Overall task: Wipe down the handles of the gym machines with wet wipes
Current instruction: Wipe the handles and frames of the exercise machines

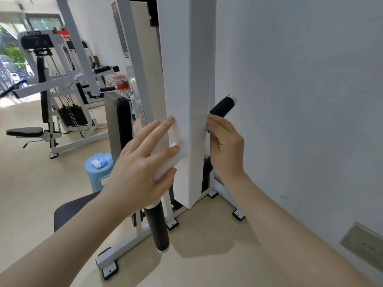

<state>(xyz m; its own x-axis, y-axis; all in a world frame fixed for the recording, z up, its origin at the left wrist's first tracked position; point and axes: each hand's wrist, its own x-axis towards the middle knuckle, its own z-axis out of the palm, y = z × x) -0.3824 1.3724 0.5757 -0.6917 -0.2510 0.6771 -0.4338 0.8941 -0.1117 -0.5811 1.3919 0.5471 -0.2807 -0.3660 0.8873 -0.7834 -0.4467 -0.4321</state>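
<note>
My left hand (143, 168) holds a white wet wipe (172, 156) and presses it against the left side of the machine's white upright column (186, 90). Below that hand a black foam handle (157, 226) points down toward the floor. My right hand (227, 148) reaches around the right side of the column, fingers curled at the base of a second black handle (222, 107) that angles up toward the wall. Whether the right hand grips that handle or a corner of the wipe is hidden by the column.
A white wall (300, 100) stands close on the right. A blue plastic stool (97, 175) carries a wipes pack (99, 163) at left. A black seat pad (72, 212) lies below my left forearm. More white gym machines (51, 79) fill the back left.
</note>
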